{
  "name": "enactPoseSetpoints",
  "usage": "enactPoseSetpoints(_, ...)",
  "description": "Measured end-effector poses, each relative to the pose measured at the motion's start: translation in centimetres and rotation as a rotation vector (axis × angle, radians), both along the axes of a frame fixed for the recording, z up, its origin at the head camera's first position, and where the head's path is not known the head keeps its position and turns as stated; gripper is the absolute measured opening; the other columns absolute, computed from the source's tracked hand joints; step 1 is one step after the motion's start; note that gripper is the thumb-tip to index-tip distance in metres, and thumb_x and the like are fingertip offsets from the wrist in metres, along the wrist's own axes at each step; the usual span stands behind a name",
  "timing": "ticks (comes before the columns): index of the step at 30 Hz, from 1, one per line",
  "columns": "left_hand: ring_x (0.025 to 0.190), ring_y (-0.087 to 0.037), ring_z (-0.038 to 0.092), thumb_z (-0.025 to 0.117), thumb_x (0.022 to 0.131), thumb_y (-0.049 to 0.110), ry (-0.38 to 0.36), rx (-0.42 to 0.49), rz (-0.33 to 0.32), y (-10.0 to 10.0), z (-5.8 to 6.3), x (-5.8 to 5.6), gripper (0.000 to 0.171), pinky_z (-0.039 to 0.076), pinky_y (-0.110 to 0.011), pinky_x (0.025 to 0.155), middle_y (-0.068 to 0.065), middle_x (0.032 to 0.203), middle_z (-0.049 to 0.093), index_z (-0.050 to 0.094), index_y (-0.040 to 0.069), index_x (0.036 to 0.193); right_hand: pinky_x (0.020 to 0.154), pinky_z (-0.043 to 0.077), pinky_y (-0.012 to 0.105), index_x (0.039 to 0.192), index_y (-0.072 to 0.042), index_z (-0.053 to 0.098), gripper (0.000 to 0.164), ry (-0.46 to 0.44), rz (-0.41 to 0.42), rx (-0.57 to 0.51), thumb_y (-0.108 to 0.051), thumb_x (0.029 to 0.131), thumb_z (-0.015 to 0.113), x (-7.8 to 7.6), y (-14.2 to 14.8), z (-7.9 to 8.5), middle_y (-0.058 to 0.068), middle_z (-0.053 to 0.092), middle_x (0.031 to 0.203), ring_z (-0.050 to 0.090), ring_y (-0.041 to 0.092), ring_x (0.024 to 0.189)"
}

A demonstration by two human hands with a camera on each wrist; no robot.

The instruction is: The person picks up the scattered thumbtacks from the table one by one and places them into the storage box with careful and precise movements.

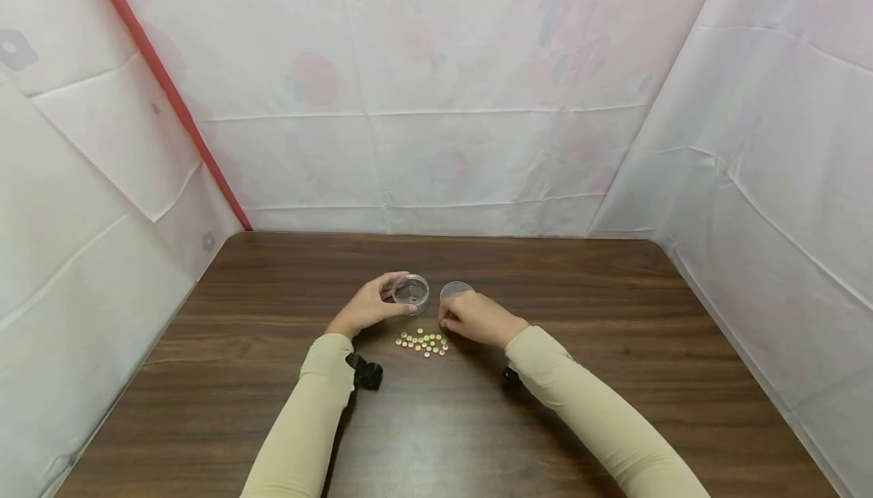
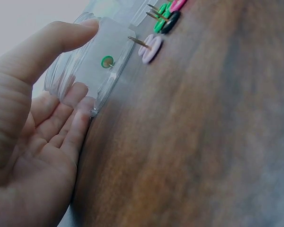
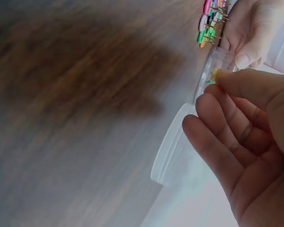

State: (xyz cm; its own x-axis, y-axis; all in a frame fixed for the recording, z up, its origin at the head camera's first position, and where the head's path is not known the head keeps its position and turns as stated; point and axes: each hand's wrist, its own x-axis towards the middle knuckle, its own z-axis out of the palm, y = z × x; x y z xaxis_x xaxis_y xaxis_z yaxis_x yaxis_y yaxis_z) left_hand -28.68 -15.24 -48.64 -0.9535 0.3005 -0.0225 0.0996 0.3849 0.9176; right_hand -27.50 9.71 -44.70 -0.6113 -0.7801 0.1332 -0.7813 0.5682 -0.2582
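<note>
My left hand point(image 1: 368, 306) holds a small clear round container point(image 1: 411, 278) by its side, thumb at the near side and fingers behind. Inside the container lies a thumbtack with a green head point(image 2: 107, 61). My right hand point(image 1: 480, 317) is to the right of the container, its thumb and index finger pinched together. Between those fingertips shows a yellow-headed thumbtack point(image 3: 215, 73), partly hidden, close to the container's mouth. Several flat-headed thumbtacks point(image 1: 426, 344), pink, green, black and white among them, lie in a loose group on the table, nearer me than the container, points up.
A clear round lid point(image 1: 455, 286) rests on the table behind my right hand, partly hidden by it. The brown wooden table point(image 1: 423, 422) reaches back to a white patterned cloth point(image 1: 368, 157), with cloth walls on both sides.
</note>
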Motion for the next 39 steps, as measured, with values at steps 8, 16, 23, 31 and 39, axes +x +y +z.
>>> enactPoseSetpoints(8, 0.123, -0.023, 0.041, 0.079, 0.073, 0.035, -0.007, 0.020, -0.012, 0.0, -0.1, 0.1, 0.070, 0.038, -0.051, 0.103, -0.004, 0.131, 0.049, 0.046, 0.029, 0.134, 0.065, 0.051, 0.021, 0.091, -0.014, 0.066, 0.005, 0.031, -0.028, -0.067, -0.016, 0.091, 0.061, -0.4, -0.6, 0.5, -0.006, 0.063, 0.085, 0.052, 0.001, 0.074)
enactPoseSetpoints(16, 0.122, -0.020, 0.043, 0.079, 0.073, 0.037, -0.011, 0.018, -0.008, 0.1, -0.1, -0.1, 0.070, 0.039, -0.050, 0.102, -0.002, 0.131, 0.049, 0.045, 0.030, 0.134, 0.063, 0.051, 0.021, 0.094, -0.013, 0.065, 0.007, 0.063, -0.055, -0.115, -0.018, 0.092, 0.061, -1.2, -1.5, 0.5, -0.005, 0.061, 0.086, 0.051, 0.002, 0.072)
enactPoseSetpoints(23, 0.124, -0.022, 0.041, 0.079, 0.074, 0.036, -0.022, 0.020, -0.007, 0.0, -0.1, 0.0, 0.070, 0.038, -0.050, 0.103, -0.003, 0.134, 0.047, 0.044, 0.029, 0.135, 0.064, 0.051, 0.022, 0.094, -0.014, 0.065, 0.007, 0.081, -0.068, -0.134, -0.018, 0.092, 0.060, -1.8, -2.2, 0.7, -0.005, 0.061, 0.087, 0.052, 0.002, 0.073)
enactPoseSetpoints(31, 0.124, -0.024, 0.041, 0.078, 0.074, 0.036, -0.046, 0.016, -0.015, 0.0, 0.2, 0.0, 0.073, 0.038, -0.052, 0.102, -0.006, 0.137, 0.044, 0.042, 0.026, 0.137, 0.064, 0.051, 0.022, 0.095, -0.014, 0.065, 0.008, 0.079, -0.091, -0.121, -0.019, 0.092, 0.059, -2.2, -3.4, 1.3, -0.004, 0.060, 0.087, 0.051, 0.003, 0.073)
enactPoseSetpoints(39, 0.129, -0.030, 0.034, 0.074, 0.080, 0.029, -0.069, -0.011, -0.057, 0.2, 3.1, 1.5, 0.075, 0.035, -0.052, 0.105, -0.013, 0.144, 0.036, 0.036, 0.014, 0.142, 0.067, 0.052, 0.023, 0.099, -0.011, 0.066, 0.012, 0.030, -0.094, -0.088, -0.018, 0.093, 0.059, -2.6, -4.6, 1.6, -0.001, 0.061, 0.091, 0.054, 0.005, 0.077)
